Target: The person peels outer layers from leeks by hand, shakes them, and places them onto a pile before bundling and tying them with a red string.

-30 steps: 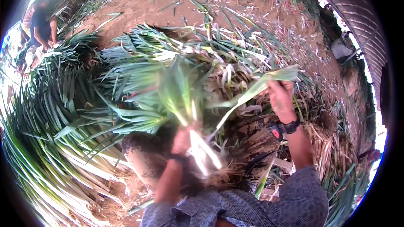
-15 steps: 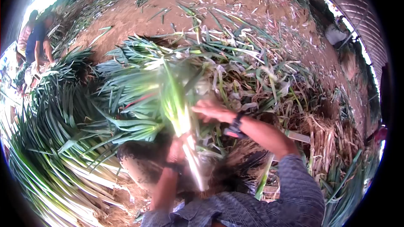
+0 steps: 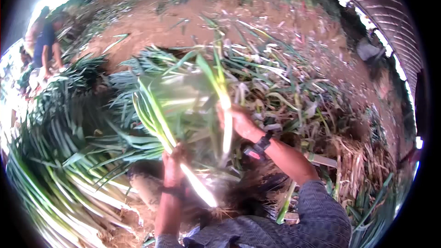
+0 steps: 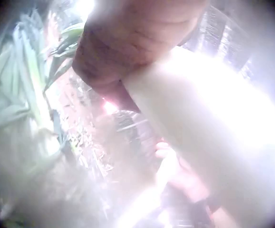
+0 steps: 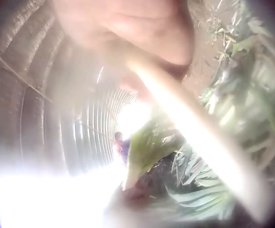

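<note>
In the head view my left hand (image 3: 172, 164) grips a long green onion (image 3: 198, 185) by its white stalk, leaves up and roots down by my lap. My right hand (image 3: 235, 120) holds a second onion (image 3: 228, 131) upright, a little to the right and apart from the first. The left wrist view shows curled fingers (image 4: 132, 42) round a thick white stalk (image 4: 208, 118). From the right wrist view, fingers (image 5: 142, 28) close round another pale stalk (image 5: 194, 123); their tips are hidden.
Piled onions (image 3: 69, 156) lie along the left. Loose trimmed leaves (image 3: 285, 87) cover the ground ahead, and a bundle of dry stalks (image 3: 360, 165) is at the right. Another person (image 3: 45, 48) bends over at the far left. Bare soil (image 3: 161, 23) stretches beyond.
The onions held together in my left hand are now apart, one in each hand. My right hand came in from the right, where it had held a loose leaf, and now grips a stalk.
</note>
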A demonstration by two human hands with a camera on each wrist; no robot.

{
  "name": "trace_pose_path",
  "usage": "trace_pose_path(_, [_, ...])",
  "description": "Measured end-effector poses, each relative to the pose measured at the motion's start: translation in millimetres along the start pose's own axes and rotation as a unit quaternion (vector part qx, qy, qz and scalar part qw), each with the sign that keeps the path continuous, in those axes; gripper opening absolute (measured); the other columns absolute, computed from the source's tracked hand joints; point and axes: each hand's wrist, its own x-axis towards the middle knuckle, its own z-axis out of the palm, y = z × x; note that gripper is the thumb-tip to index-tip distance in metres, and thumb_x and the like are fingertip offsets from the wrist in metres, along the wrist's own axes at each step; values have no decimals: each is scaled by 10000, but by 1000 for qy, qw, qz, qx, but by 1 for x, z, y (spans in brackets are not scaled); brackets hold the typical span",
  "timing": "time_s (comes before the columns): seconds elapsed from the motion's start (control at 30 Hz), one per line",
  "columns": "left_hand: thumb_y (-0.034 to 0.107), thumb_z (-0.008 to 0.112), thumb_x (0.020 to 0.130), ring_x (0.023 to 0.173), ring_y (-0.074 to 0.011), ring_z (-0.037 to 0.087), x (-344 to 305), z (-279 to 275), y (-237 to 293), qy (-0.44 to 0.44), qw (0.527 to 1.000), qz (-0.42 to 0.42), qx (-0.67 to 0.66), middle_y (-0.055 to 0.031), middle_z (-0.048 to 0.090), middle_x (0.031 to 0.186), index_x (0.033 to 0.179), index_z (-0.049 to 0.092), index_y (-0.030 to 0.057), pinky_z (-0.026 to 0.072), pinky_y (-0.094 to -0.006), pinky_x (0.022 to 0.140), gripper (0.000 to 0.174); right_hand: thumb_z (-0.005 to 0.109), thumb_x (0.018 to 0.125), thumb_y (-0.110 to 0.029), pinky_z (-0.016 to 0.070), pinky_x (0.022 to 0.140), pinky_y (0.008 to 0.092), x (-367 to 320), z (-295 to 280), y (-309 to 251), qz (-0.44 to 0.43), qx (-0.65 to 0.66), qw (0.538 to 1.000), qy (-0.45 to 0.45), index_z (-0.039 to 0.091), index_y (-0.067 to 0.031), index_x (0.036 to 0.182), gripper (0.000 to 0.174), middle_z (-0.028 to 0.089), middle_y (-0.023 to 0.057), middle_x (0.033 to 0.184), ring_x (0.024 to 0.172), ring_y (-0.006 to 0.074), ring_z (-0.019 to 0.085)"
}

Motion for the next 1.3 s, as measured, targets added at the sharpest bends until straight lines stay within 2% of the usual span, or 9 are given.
trace_pose_path(0.1, [185, 638, 937, 612, -121, 579, -24, -5, 57, 30, 992, 63, 108, -31, 586, 793, 1025, 577, 33, 488, -268, 467, 186, 620, 891, -180, 466, 558, 302, 27, -44, 43, 59, 91, 994, 15, 628, 31, 1084, 286, 560, 14, 729, 610, 140, 557])
trace_pose_path(0.17, [249, 644, 976, 1087, -231, 623, -52, -14, 111, 53, 978, 74, 186, -157, 608, 1257, 1459, 324, 42, 521, -359, 853, 615, 622, 884, -163, 435, 524, 252, 20, -21, 32, 51, 81, 994, 52, 610, -35, 947, 143, 531, -10, 692, 574, 107, 524])
trace_pose_path(0.37, [94, 664, 874, 611, -72, 594, -103, -58, 310, 43, 878, 383, 285, -2, 637, 797, 1103, 611, 1, 475, -206, 478, 253, 575, 983, -200, 426, 519, 268, 56, -104, 91, 23, 135, 975, 177, 607, -112, 1116, 163, 576, -20, 812, 644, 93, 529])
trace_pose_path(0.63, [278, 636, 936, 1051, -239, 518, -293, -300, 500, 538, 331, 236, 739, -128, 514, 1208, 1322, 464, 9, 430, -341, 875, 500, 574, 925, -278, 498, 610, 293, 31, -51, 77, -22, 38, 998, 42, 643, -123, 942, 170, 613, -10, 770, 678, 162, 599])
trace_pose_path(0.77, [383, 628, 973, 1324, -335, 478, -311, -405, 446, 620, 223, 87, 748, -208, 449, 1486, 1494, 357, 5, 409, -413, 1103, 698, 640, 908, -178, 577, 798, 423, 28, -34, 67, -22, -15, 997, 67, 637, 2, 1134, 289, 683, 113, 964, 837, 247, 672])
trace_pose_path(0.83, [322, 659, 963, 1344, -300, 455, -264, -426, 392, 601, 269, 155, 737, -175, 467, 1460, 1465, 391, 15, 410, -407, 1103, 646, 663, 902, -162, 578, 838, 425, 23, -17, 46, -26, -44, 998, 28, 600, 12, 1192, 344, 660, 107, 1004, 900, 237, 664])
trace_pose_path(0.9, [298, 666, 958, 1279, -287, 517, -205, -433, 313, 204, 656, 573, 447, -148, 550, 1351, 1388, 471, -10, 440, -424, 1068, 563, 687, 891, -151, 577, 868, 428, 12, 4, 25, -21, -21, 1000, -1, 580, 15, 1219, 383, 640, 99, 1033, 944, 231, 658])
trace_pose_path(1.23, [72, 632, 951, 1019, -136, 582, -31, -91, 182, 87, 879, 260, 389, -49, 644, 1084, 1166, 628, -20, 464, -279, 924, 234, 704, 849, -67, 529, 645, 276, 6, -21, -79, -131, -161, 967, 147, 661, -18, 993, 159, 669, 40, 816, 695, 146, 643])
trace_pose_path(1.3, [239, 680, 929, 1004, -142, 617, -23, -49, 171, 63, 890, 224, 393, -89, 687, 1053, 1151, 646, -29, 481, -282, 900, 350, 679, 915, -233, 498, 632, 283, 22, -101, -155, -278, -320, 862, 277, 632, -22, 986, 228, 640, 21, 779, 680, 121, 605])
